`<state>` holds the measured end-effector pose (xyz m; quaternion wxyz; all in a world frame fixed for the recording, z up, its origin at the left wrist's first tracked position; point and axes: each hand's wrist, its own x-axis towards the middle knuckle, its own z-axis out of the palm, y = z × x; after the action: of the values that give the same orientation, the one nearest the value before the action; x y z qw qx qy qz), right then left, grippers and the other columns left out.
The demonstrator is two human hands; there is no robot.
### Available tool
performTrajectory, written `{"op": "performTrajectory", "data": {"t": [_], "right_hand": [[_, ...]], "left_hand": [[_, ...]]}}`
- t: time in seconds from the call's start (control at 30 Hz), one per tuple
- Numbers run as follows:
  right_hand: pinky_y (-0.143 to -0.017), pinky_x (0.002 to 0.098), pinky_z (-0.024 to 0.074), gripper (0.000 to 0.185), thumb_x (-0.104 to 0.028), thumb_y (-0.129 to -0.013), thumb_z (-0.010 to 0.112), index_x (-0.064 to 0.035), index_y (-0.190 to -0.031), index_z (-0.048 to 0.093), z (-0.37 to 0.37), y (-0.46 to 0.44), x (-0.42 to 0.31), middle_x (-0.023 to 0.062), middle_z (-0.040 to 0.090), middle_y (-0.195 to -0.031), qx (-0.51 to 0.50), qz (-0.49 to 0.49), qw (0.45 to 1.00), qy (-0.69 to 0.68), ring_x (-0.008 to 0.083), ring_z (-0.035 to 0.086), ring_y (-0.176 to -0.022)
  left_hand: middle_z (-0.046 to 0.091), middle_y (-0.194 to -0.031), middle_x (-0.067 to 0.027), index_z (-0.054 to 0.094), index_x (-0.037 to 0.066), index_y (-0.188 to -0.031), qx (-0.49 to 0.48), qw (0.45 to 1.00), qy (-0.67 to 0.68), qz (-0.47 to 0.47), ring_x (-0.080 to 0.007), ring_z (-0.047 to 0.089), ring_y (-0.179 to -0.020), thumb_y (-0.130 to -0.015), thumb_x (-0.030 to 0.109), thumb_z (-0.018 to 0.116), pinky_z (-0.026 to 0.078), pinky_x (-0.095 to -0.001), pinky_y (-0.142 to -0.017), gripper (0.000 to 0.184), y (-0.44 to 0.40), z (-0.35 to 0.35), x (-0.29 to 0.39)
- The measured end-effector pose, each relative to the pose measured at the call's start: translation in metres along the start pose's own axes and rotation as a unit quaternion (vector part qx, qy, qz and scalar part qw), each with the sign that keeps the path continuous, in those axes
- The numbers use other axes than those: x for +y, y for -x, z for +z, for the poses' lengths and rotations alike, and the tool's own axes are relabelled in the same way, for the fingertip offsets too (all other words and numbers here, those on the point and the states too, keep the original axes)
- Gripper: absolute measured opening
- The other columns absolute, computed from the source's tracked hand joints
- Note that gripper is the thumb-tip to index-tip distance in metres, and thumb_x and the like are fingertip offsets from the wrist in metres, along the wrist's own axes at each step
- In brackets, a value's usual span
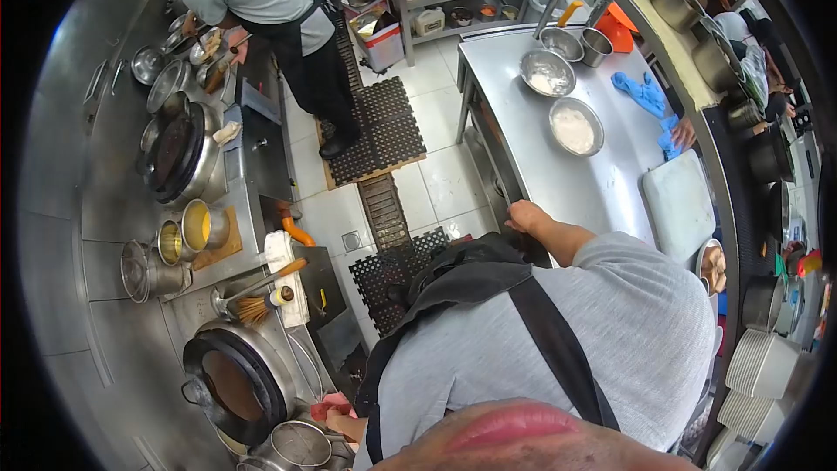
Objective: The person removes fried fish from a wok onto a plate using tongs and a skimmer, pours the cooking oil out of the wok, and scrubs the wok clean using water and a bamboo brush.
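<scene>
At the lower left, my left hand (341,421) is closed on a red cloth (330,405). It is beside a black-rimmed wok (234,384) with brown liquid and a wire strainer (301,445). My right hand (524,216) is curled at the front edge of the steel worktable (571,201); what its fingers grip, if anything, is hidden. Farther along that table stand a metal bowl of pale mixture (575,128) and a floury bowl (547,74). Another person's hand (684,134) rests by a blue cloth (670,138) at the table's far side.
A white cutting board (678,205) lies on the worktable. Left of the aisle, a ladle with a wooden handle (261,286) and pots of yellow liquid (206,225) line the cooking range. Ahead, a co-worker (261,9) stands by black floor mats (379,135). Stacked white dishes (763,362) are at right.
</scene>
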<state>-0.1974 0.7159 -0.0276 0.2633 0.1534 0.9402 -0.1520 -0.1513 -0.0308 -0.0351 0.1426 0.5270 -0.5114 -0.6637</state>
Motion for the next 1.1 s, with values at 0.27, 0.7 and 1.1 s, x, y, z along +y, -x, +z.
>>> {"op": "performTrajectory", "data": {"t": [0.27, 0.7, 1.1], "right_hand": [[-0.087, 0.0454, 0.0505, 0.031, -0.032, -0.081, 0.066, -0.0023, -0.089, 0.071, -0.002, -0.045, -0.044, 0.0212, 0.067, -0.094, 0.022, -0.054, 0.998, -0.033, 0.037, 0.064, -0.095], [-0.085, 0.0448, 0.0493, 0.038, -0.031, -0.081, 0.067, -0.0004, -0.103, 0.069, -0.01, -0.071, -0.063, 0.0248, 0.066, -0.094, 0.046, -0.091, 0.983, -0.15, 0.0401, 0.063, -0.094], [-0.078, 0.0439, 0.0491, 0.039, -0.034, -0.084, 0.06, 0.0007, -0.1, 0.068, 0.009, -0.056, -0.074, 0.0229, 0.068, -0.089, -0.08, -0.244, 0.965, -0.054, 0.0394, 0.065, -0.088]], "left_hand": [[0.064, -0.106, -0.0088, 0.055, 0.014, -0.127, -0.237, 0.937, 0.234, 0.104, -0.0204, 0.06, -0.09, -0.088, 0.032, 0.064, 0.047, -0.0288, -0.074, 0.044, 0.064, 0.091, 0.085], [0.059, -0.104, -0.0185, 0.042, 0.002, -0.134, -0.719, 0.656, 0.225, 0.042, -0.0255, 0.064, -0.083, -0.081, 0.025, 0.067, 0.053, -0.0316, -0.064, 0.063, 0.265, 0.376, 0.188], [0.068, -0.096, -0.0118, 0.06, 0.004, -0.112, -0.416, 0.824, -0.336, 0.188, -0.0216, 0.066, -0.081, -0.077, 0.021, 0.073, 0.055, -0.0358, -0.071, 0.042, 0.252, 0.338, 0.08]]}}
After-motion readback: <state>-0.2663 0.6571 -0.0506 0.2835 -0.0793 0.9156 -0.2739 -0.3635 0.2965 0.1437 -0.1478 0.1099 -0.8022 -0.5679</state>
